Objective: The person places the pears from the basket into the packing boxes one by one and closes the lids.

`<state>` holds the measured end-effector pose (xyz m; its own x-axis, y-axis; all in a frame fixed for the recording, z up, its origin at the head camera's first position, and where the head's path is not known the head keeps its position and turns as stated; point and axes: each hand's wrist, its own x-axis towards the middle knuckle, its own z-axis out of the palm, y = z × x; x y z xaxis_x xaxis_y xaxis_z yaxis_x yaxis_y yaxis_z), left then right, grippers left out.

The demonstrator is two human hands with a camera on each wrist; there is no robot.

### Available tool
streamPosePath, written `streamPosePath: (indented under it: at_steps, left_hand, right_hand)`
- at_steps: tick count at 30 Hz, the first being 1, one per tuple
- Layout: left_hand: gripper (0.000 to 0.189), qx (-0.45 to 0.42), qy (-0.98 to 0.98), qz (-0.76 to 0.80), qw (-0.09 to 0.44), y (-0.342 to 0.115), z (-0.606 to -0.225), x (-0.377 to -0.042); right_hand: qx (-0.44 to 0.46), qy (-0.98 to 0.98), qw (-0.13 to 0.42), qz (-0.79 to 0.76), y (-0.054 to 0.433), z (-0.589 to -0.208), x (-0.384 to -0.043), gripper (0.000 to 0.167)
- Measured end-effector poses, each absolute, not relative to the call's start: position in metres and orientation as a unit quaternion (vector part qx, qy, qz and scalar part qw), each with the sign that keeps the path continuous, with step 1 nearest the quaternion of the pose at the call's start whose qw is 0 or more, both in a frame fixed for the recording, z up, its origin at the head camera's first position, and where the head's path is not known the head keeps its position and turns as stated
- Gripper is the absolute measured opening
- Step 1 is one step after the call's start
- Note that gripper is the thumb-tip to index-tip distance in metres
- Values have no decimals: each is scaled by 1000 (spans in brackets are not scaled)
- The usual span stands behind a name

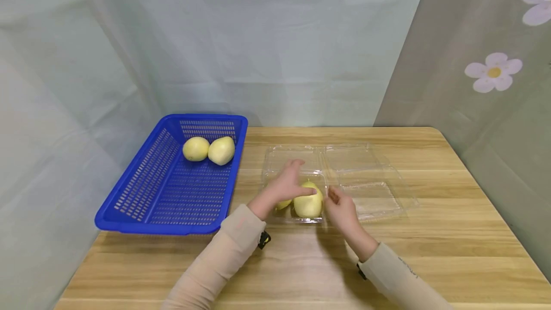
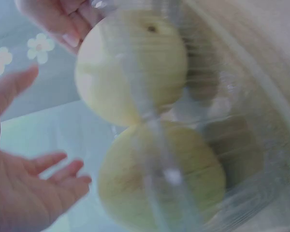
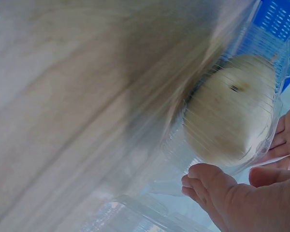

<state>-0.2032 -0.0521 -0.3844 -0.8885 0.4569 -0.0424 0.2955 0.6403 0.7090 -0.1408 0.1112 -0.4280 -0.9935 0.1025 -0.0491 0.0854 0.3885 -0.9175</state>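
**Two pears (image 1: 308,202) sit in a clear plastic clamshell (image 1: 306,220)**

The left hand (image 1: 286,183) spreads thumb and fingers apart near the pears, gripping nothing. The right hand (image 1: 343,210) curls its fingers at the clamshell's right side; whether they pinch it, I cannot tell. A second clamshell (image 1: 370,197) lies to the right; a blue basket (image 1: 172,227) at left holds two more pears (image 1: 221,151). Settling the fruit seems in hand; next probably calls for folding the lid (image 1: 280,156) over.

A basket (image 1: 163,227) sits on the left of the table (image 1: 456,238), two fruits (image 1: 195,149) side by side in its far part. Right of it lies one container (image 1: 310,160), with two more fruits (image 1: 308,203) in its near half; a second container (image 1: 372,197) lies just beside it, to the right. A curtain (image 1: 275,51) hangs behind.
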Motion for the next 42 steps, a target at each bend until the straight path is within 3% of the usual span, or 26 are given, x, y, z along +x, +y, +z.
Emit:
streamPosePath:
  at_steps: [14, 21, 26, 34, 42]
  left_hand:
    - [72, 22, 880, 474, 12, -68, -367, -211]
    - [80, -33, 878, 472, 69, -79, -368, -217]
    - [75, -39, 877, 469, 100, -86, -374, -223]
    - [80, -98, 831, 532, 125, -93, -376, -231]
    - [83, -135, 795, 574, 143, -94, -376, -238]
  right_hand:
    - [-70, -827, -12, 557, 116, -417, -149, 54]
    - [-74, -833, -12, 548, 116, -404, -158, 60]
    - [-77, -820, -37, 566, 117, -397, -165, 66]
    - [-53, -783, -89, 613, 118, -389, -182, 67]
    - [-62, -822, -96, 558, 117, -388, -197, 72]
